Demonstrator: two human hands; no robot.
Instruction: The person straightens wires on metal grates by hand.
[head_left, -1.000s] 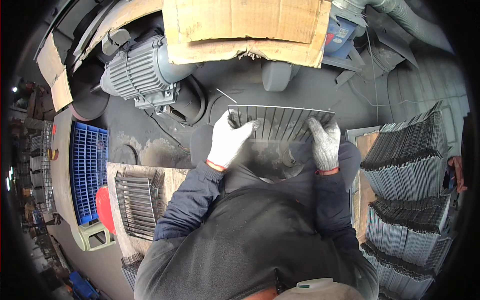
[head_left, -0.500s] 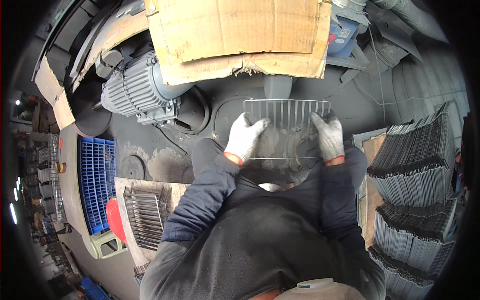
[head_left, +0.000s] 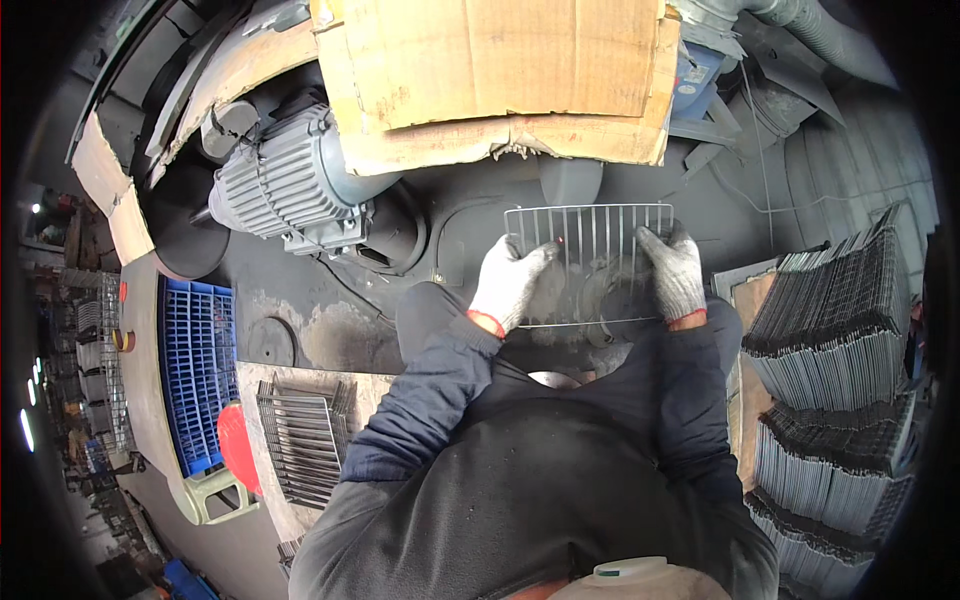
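Observation:
In front of my knees I hold up a rectangular wire rack [head_left: 592, 322] with thin parallel bars. My left hand [head_left: 511, 280], in a white knit glove with a red cuff, is closed on its left side, thumb over the wires. On the opposite side my right hand [head_left: 674, 272], gloved the same way with darkened fingertips, grips the rack. Some fingers of both hands are hidden behind it. Beyond the rack's far edge hangs a torn cardboard sheet [head_left: 500, 70].
Tall stacks of wire racks [head_left: 835, 300] stand to my right. At my left, several more racks [head_left: 300, 440] lie on a board, beside a red round object [head_left: 236, 450] and a blue plastic crate [head_left: 200, 370]. A grey electric motor [head_left: 285, 185] sits at the far left.
The rack and both hands appear slightly further right and lower in view. The surroundings have also shifted a little to the right. Both hands keep their hold.

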